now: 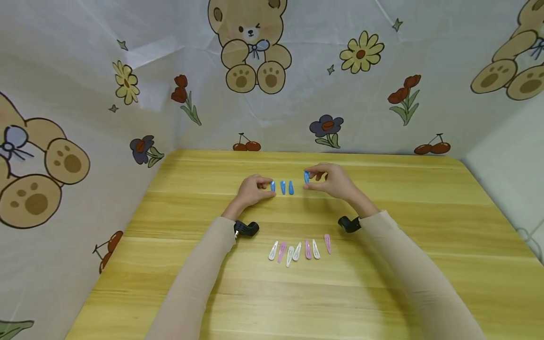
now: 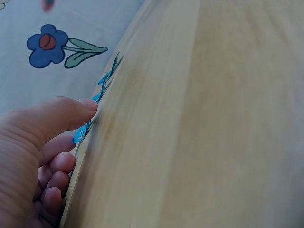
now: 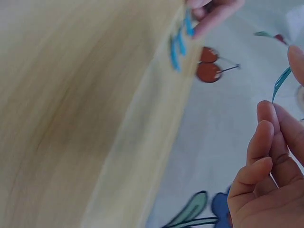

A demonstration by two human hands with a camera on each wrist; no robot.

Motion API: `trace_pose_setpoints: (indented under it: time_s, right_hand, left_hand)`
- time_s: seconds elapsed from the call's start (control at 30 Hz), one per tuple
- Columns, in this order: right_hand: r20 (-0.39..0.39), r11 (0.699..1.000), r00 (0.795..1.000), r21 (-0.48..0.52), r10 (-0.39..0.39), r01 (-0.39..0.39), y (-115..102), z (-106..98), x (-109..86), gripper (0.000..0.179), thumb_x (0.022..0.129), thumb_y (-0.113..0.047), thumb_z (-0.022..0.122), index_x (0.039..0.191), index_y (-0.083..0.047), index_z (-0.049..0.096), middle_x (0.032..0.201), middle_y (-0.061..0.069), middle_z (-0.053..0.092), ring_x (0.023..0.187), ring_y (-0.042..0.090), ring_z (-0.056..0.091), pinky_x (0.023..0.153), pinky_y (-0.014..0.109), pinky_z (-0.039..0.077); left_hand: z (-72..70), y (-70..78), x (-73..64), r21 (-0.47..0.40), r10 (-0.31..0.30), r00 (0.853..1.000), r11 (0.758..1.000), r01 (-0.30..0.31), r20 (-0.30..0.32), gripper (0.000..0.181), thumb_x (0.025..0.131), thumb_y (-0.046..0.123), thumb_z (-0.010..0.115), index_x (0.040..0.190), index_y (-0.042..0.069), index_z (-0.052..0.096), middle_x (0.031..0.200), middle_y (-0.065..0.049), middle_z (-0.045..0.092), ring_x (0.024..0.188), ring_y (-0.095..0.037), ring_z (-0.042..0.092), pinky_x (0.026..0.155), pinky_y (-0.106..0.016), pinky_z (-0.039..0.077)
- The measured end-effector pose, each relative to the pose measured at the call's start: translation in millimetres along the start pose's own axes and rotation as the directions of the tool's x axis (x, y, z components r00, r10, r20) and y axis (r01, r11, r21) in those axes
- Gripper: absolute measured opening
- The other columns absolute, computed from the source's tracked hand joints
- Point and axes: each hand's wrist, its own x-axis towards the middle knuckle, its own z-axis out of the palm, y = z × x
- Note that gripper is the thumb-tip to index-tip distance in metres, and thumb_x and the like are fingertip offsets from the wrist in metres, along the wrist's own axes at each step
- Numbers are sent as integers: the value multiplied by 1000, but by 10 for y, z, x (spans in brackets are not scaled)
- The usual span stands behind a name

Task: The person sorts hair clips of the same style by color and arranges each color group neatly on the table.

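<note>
Toward the wooden table's far edge point(image 1: 361, 159), your left hand point(image 1: 252, 190) and right hand point(image 1: 333, 181) pinch separate glossy blue teardrop clips point(image 1: 307, 177); slackening could drop one.

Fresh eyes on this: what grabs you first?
Probably the big winking teddy bear printed on the backdrop, top centre behind the wooden table. Then the bright blue snap hair clips near the table's far side, with the left hand at the leftmost and the right hand pinching the rightmost. Nearer the person, between the forearms, lies a row of white and pink snap hair clips.
</note>
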Motion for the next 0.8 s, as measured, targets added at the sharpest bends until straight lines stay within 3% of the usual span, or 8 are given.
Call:
trace_pose_setpoints:
  time_s: [0.13, 0.33, 0.8]
  right_hand:
    - [65, 999, 997, 0, 41, -41, 165, 106, 162, 45, 80, -21, 82, 118, 0, 69, 93, 11, 71, 83, 23, 61, 76, 33, 49]
    - [122, 991, 985, 34, 122, -127, 317, 246, 302, 44, 80, -22, 82, 117, 0, 70, 91, 9, 72, 82, 19, 61, 75, 29, 49]
    - [150, 985, 976, 56, 155, -165, 426, 413, 330, 46, 79, -20, 83, 117, 2, 69, 89, 9, 69, 77, 15, 57, 68, 24, 46]
  left_hand:
    - [12, -6, -1, -1, 3, 1000, 1000, -3, -5, 44, 78, 22, 83, 118, 6, 72, 87, -5, 58, 76, -17, 47, 70, -25, 38]
    - [23, -22, 3, 5, 6, 1000, 1000, -6, -11, 44, 78, 21, 83, 118, 6, 72, 86, -4, 58, 75, -16, 47, 69, -25, 38]
    - [12, -14, 10, 14, 8, 1000, 1000, -8, 0, 45, 79, 24, 83, 119, 7, 71, 85, -4, 57, 76, -17, 47, 69, -25, 38]
